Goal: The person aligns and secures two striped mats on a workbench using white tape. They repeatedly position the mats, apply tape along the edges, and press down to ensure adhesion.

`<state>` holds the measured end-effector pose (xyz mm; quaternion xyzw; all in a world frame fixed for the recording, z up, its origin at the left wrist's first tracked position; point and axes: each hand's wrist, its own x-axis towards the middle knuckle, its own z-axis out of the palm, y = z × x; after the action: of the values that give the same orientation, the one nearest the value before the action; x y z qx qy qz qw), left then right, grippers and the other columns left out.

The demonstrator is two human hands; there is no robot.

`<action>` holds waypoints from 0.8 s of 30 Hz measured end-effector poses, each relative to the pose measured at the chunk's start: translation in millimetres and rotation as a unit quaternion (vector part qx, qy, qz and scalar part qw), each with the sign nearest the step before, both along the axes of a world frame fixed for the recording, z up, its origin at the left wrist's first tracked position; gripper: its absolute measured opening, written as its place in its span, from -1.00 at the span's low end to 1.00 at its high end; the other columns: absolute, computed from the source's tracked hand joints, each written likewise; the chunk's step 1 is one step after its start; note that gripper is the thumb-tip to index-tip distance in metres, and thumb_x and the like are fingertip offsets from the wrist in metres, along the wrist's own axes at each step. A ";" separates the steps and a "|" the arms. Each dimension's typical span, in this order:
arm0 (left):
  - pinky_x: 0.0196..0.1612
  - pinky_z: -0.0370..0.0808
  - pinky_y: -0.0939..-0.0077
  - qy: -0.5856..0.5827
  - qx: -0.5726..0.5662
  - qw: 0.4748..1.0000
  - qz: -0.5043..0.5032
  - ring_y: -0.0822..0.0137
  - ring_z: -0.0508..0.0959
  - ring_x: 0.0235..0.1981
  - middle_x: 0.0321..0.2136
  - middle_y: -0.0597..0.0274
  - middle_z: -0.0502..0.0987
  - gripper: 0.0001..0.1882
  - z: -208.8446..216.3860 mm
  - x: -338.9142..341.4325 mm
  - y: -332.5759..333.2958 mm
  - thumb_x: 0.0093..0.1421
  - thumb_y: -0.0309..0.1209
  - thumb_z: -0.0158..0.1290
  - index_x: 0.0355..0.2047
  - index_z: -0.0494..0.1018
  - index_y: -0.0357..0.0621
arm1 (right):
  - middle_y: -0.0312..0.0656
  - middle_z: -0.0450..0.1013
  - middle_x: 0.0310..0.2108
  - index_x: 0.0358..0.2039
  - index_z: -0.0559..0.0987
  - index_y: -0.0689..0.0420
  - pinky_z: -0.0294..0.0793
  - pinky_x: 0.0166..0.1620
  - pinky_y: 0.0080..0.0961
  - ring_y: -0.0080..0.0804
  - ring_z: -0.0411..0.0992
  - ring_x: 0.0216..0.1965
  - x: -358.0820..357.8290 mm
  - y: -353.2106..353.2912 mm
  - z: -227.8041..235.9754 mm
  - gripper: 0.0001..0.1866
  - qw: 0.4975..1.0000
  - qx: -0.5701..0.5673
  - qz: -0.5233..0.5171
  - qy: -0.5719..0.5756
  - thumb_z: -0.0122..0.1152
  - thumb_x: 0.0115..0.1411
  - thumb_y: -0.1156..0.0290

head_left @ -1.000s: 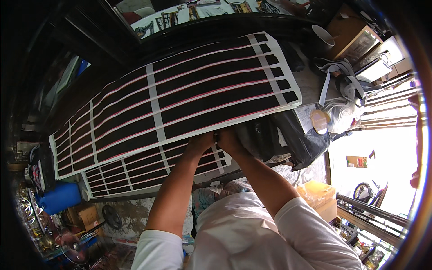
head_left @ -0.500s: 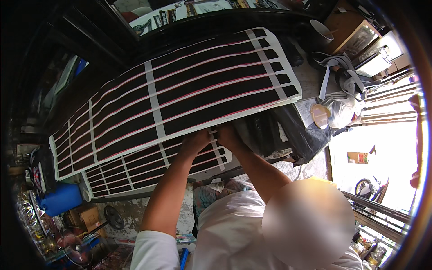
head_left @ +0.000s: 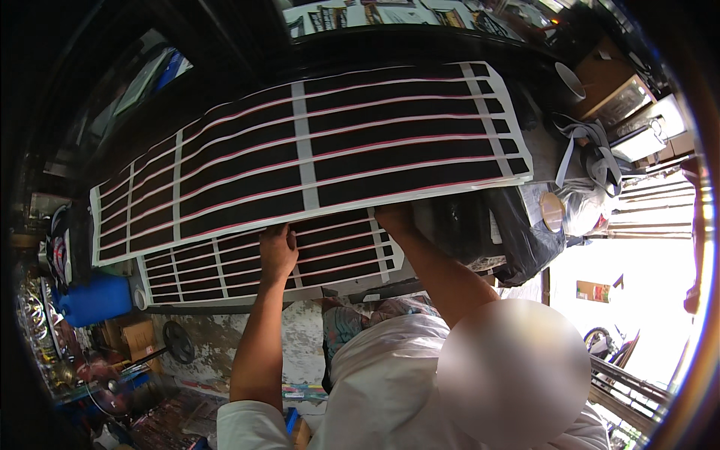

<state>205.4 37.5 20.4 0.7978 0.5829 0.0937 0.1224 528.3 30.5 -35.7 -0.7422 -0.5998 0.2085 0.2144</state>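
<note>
A large upper sheet with black blocks, white strips and thin pink lines lies across the worktop, its near edge made of several layers. A second sheet of the same pattern, the lower sheet, sticks out from under it towards me. At the upper sheet's near edge, my left hand rests over the lower sheet, thumb apart from the fingers; the fingertips are partly lost against the dark print. My right hand reaches to the lower sheet's right end, with its fingers hidden under the upper sheet's edge.
Black plastic-wrapped bundles lie right of the sheets, beside a round tan lid and grey straps. A white cup stands at the far right. A blue container is at the lower left.
My left hand has moved left along the upper sheet's edge, away from my right hand. Both hands were close together before. The view has shifted slightly.
</note>
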 end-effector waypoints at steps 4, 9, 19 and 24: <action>0.24 0.42 -0.50 0.017 0.040 0.998 0.035 -0.14 0.60 0.07 -0.03 -0.08 0.61 -0.67 -4.1 11.8 -5.9 0.38 -0.40 0.11 0.13 0.55 -0.14 | 0.06 0.56 0.14 0.18 0.59 0.11 0.48 0.32 -0.04 0.14 0.47 0.24 7.1 4.6 -16.9 -0.46 0.999 0.033 0.008 0.027 0.36 0.14 0.44; 0.35 0.27 -0.70 0.029 -0.009 0.998 0.059 -0.11 0.58 0.14 0.02 -0.02 0.59 -0.66 -4.7 8.5 -5.1 0.41 -0.38 0.09 0.16 0.53 -0.05 | 0.03 0.52 0.20 0.26 0.54 0.06 0.46 0.35 -0.02 0.10 0.45 0.29 4.4 12.9 -22.8 -0.43 0.995 0.097 -0.010 0.032 0.36 0.22 0.37; 0.37 0.23 -0.68 0.026 -0.049 0.996 0.074 -0.11 0.56 0.20 0.09 -0.04 0.58 -0.65 -2.3 5.6 -6.9 0.47 -0.31 0.03 0.19 0.54 -0.11 | 0.00 0.41 0.37 0.37 0.46 0.02 0.33 0.45 -0.04 0.03 0.35 0.40 1.9 25.8 -25.1 -0.35 0.991 -0.078 -0.104 0.016 0.13 0.44 -0.11; 0.38 0.22 -0.68 0.021 -0.039 0.996 0.076 -0.12 0.56 0.20 0.10 -0.03 0.58 -0.63 -9.3 3.6 -7.8 0.46 -0.33 0.05 0.22 0.53 -0.08 | -0.03 0.37 0.42 0.41 0.44 -0.01 0.28 0.49 -0.06 0.00 0.31 0.45 2.4 28.3 -43.4 -0.34 0.994 -0.019 -0.104 0.003 0.08 0.47 -0.14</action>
<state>209.0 29.6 11.1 0.7477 0.6474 0.0628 0.1338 530.7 58.7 -79.1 -0.8038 -0.5148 0.1986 0.2224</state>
